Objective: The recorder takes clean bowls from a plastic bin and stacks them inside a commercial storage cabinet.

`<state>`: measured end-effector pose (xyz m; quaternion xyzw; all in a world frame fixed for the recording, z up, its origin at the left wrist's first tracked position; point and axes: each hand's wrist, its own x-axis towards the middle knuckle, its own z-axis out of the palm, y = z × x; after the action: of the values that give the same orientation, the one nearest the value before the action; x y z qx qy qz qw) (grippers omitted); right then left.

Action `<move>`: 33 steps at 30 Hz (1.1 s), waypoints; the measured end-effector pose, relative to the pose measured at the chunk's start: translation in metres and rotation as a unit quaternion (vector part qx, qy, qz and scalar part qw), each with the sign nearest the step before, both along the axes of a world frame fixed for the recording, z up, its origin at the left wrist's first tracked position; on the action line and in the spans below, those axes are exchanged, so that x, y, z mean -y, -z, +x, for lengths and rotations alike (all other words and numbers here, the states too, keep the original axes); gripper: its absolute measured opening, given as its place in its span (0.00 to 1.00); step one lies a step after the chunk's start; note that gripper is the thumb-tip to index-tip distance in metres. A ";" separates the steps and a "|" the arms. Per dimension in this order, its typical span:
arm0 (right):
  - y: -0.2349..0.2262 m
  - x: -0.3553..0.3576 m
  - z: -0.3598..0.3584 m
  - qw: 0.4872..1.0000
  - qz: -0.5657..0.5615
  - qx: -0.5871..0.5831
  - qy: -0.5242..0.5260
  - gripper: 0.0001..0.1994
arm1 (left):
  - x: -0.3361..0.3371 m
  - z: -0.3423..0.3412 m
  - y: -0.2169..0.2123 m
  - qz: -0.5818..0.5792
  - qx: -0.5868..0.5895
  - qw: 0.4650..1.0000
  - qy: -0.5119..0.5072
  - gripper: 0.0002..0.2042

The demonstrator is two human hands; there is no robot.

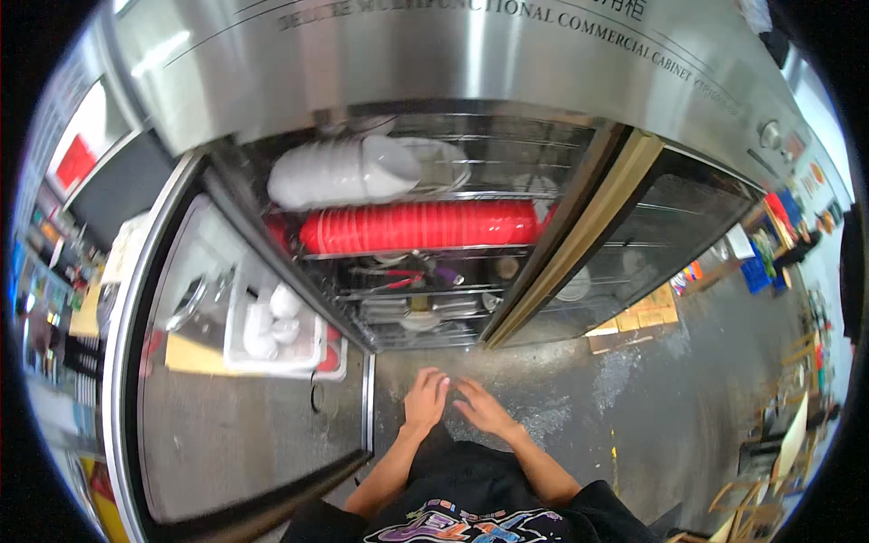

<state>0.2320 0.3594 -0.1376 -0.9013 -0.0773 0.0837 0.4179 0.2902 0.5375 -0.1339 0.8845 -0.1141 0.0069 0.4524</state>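
Observation:
My left hand (425,399) and my right hand (483,409) hover close together in front of my body, apart from each other. Their fingers are loosely stretched, and neither hand holds anything. Ahead of them stands a steel cabinet (434,63) whose left glass door (244,434) is swung open. On its upper rack a row of nested white bowls (330,172) lies on its side. Below it runs a long row of nested red bowls (421,226). Lower racks hold utensils, one a pair of red handles (398,281), and pale dishes (419,319), partly blurred.
Through the open door shows a white plastic bin (312,348) with white rounded items (272,326). The right glass door (625,244) is closed. Cardboard (638,317) lies on the grey floor (579,407) at right; wooden chairs (760,507) stand at the far right.

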 end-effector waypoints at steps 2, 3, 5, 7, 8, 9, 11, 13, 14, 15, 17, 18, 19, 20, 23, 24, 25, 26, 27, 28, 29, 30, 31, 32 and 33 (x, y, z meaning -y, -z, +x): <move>-0.005 0.008 -0.004 0.998 0.034 0.046 -0.014 0.21 | -0.013 -0.039 0.018 0.044 -0.082 0.996 -0.008 0.15; -0.020 0.004 -0.010 0.998 0.053 0.015 0.011 0.17 | -0.021 -0.057 0.025 0.053 -0.100 0.994 0.004 0.16; -0.017 0.008 -0.029 0.997 0.076 0.018 0.014 0.16 | -0.028 -0.092 0.036 0.058 -0.114 0.991 0.026 0.18; -0.012 0.006 -0.052 0.994 0.101 0.021 0.038 0.15 | -0.032 -0.138 0.034 0.048 -0.120 0.991 -0.019 0.17; -0.011 -0.001 -0.067 0.994 0.108 0.017 0.012 0.15 | -0.035 -0.159 0.034 0.035 -0.119 0.992 -0.035 0.17; -0.011 -0.008 -0.082 0.991 0.132 0.001 0.000 0.14 | -0.044 -0.180 0.041 0.018 -0.125 0.991 -0.031 0.19; 0.005 -0.014 -0.112 0.985 0.170 -0.018 -0.025 0.15 | -0.056 -0.220 0.048 0.007 -0.162 0.986 -0.044 0.19; 0.008 -0.024 -0.139 0.982 0.179 -0.041 -0.051 0.14 | -0.075 -0.249 0.044 0.006 -0.211 0.977 -0.029 0.21; 0.005 -0.028 -0.149 0.979 0.181 -0.059 -0.069 0.14 | -0.084 -0.263 0.045 0.008 -0.210 0.977 -0.039 0.21; 0.000 -0.032 -0.158 0.980 0.171 -0.069 -0.080 0.14 | -0.091 -0.277 0.050 0.000 -0.208 0.977 -0.056 0.21; 0.003 -0.034 -0.169 0.978 0.178 -0.082 -0.071 0.14 | -0.102 -0.294 0.054 -0.011 -0.208 0.976 -0.069 0.21; 0.000 -0.035 -0.176 0.977 0.183 -0.097 -0.056 0.14 | -0.108 -0.299 0.050 -0.014 -0.211 0.975 -0.072 0.21; -0.003 -0.035 -0.179 0.982 0.155 -0.088 -0.057 0.14 | -0.113 -0.305 0.046 -0.017 -0.214 0.974 -0.073 0.21; -0.005 -0.037 -0.183 0.983 0.153 -0.089 -0.054 0.14 | -0.121 -0.309 0.046 -0.020 -0.215 0.974 -0.071 0.21; -0.008 -0.050 -0.197 0.987 0.154 -0.044 -0.016 0.13 | -0.146 -0.320 0.044 -0.018 -0.222 0.970 -0.093 0.21; -0.008 -0.055 -0.201 0.988 0.149 -0.042 -0.013 0.13 | -0.155 -0.320 0.041 -0.022 -0.221 0.971 -0.089 0.21; -0.008 -0.060 -0.204 0.990 0.136 -0.041 -0.010 0.13 | -0.165 -0.321 0.039 -0.024 -0.207 0.974 -0.085 0.20; -0.009 -0.068 -0.210 0.992 0.122 -0.040 -0.004 0.12 | -0.178 -0.323 0.038 -0.026 -0.194 0.977 -0.079 0.20; -0.007 -0.079 -0.213 0.992 0.119 -0.031 0.000 0.12 | -0.191 -0.327 0.038 -0.030 -0.194 0.978 -0.075 0.20; -0.006 -0.094 -0.218 0.993 0.115 -0.031 0.002 0.12 | -0.207 -0.331 0.038 -0.055 -0.198 0.975 -0.083 0.20; -0.011 -0.113 -0.221 0.993 0.110 -0.028 -0.007 0.11 | -0.224 -0.337 0.039 -0.080 -0.203 0.972 -0.089 0.20; -0.015 -0.133 -0.223 0.994 0.106 -0.025 -0.017 0.11 | -0.243 -0.343 0.041 -0.082 -0.205 0.972 -0.085 0.20; -0.022 -0.158 -0.224 0.994 0.099 -0.021 -0.039 0.11 | -0.263 -0.352 0.042 -0.097 -0.203 0.970 -0.090 0.19; -0.022 -0.186 -0.228 0.994 0.097 -0.023 -0.036 0.11 | -0.283 -0.361 0.043 -0.112 -0.200 0.969 -0.096 0.18; -0.020 -0.214 -0.232 0.993 0.105 -0.021 -0.048 0.11 | -0.303 -0.367 0.041 -0.115 -0.203 0.968 -0.089 0.18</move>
<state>-0.0005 0.5729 -0.1177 -0.8459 -0.1203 0.1144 0.5069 -0.0765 0.8404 -0.1745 0.8161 0.0607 -0.1200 0.5620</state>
